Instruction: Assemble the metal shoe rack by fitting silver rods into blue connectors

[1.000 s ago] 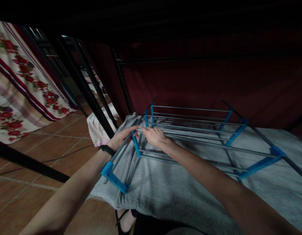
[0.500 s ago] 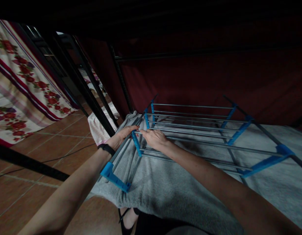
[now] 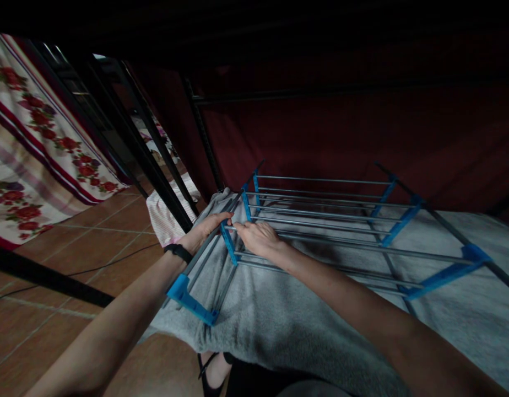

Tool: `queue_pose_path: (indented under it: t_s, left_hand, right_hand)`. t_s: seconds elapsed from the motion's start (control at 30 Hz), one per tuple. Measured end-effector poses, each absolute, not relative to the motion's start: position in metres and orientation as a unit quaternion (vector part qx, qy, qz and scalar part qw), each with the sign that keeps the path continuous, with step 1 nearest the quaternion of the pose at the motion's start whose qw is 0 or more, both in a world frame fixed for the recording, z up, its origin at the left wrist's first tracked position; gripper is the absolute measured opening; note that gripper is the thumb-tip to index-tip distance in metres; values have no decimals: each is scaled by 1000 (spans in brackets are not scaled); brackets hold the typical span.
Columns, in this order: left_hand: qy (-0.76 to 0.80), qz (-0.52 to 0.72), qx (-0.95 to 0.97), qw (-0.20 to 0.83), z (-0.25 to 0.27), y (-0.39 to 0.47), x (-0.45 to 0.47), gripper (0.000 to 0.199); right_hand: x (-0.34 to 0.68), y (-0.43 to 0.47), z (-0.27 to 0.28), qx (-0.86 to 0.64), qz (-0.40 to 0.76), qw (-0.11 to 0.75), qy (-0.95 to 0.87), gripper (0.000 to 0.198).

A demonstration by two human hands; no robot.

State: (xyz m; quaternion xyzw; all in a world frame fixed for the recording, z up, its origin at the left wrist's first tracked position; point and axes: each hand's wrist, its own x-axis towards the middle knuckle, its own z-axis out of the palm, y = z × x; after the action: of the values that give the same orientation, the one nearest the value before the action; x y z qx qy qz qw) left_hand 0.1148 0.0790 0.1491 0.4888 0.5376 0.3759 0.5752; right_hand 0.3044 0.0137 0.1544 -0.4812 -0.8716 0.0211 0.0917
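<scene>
A rack of grey metal tubes [image 3: 345, 246] with blue plastic brackets lies on a grey blanket [image 3: 275, 314]. My left hand [image 3: 209, 227], with a black band on the wrist, is closed round the rack's left side tube beside a blue bracket [image 3: 228, 242]. Just right of that bracket, my right hand [image 3: 258, 237] grips the end of a cross tube, its thumb close to the bracket. Nearer to me, another blue bracket [image 3: 192, 300] on the left side has no cross tube in it. Blue brackets [image 3: 442, 275] also join the tubes at the right side.
Black metal posts [image 3: 142, 160] stand at the left, with a dark frame overhead. A dark red cloth [image 3: 341, 132] hangs behind the rack. Floral fabric [image 3: 43, 138] hangs at far left over a tiled floor [image 3: 101, 237], where a black cable [image 3: 114, 266] runs.
Both hands keep their places at the bracket, and the right hand has shifted very slightly left with the cross tube. The whole view has moved a little.
</scene>
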Motion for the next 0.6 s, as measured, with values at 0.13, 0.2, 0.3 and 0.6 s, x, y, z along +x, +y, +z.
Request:
queue_pose_path:
  t_s: [0.13,0.2,0.3,0.6]
  left_hand:
    - [543,372,479,580,145,84,113,28]
    - [542,372,484,577,143,85,113,30]
    - [544,370,505,558,143,85,113,30]
    - [545,368,513,552,144,83,116,31]
  right_hand:
    - [304,15,153,-484,27,96,-870,47]
    - [304,17,152,-483,31,95,-870,47]
    - [305,18,152,-482,40,87,-871,46]
    - [306,20,153,-474,43,78,-876,45]
